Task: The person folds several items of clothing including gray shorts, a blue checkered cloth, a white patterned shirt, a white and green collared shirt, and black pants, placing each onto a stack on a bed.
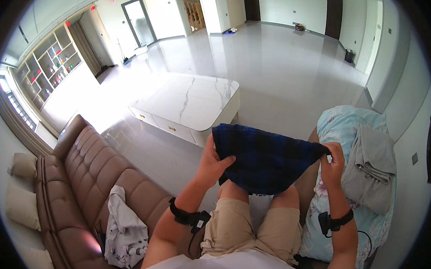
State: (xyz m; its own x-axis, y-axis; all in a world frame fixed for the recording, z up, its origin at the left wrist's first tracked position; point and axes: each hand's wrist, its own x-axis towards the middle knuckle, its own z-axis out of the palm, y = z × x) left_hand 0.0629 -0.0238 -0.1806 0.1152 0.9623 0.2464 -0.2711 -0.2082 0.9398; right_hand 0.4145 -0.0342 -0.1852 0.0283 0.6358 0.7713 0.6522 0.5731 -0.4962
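A dark blue and black plaid cloth garment (pixel 265 158) is stretched between my hands, above my knees. My left hand (pixel 214 161) grips its left side, thumb lying on the front of the fabric. At the opposite end, my right hand (pixel 332 163) pinches a narrow corner between thumb and fingers. The cloth's lower edge sags in a curve. To my right, a folded grey garment (pixel 371 170) with a drawstring lies on a light blue floral quilt or pillow (pixel 337 121).
A crumpled white garment (pixel 124 231) lies on the brown leather sofa (pixel 102 165) at my left, with beige cushions (pixel 23 205) along its back. Ahead stands a white marble-patterned coffee table (pixel 199 101) with drawers. A black bin (pixel 349 55) stands by the far right wall.
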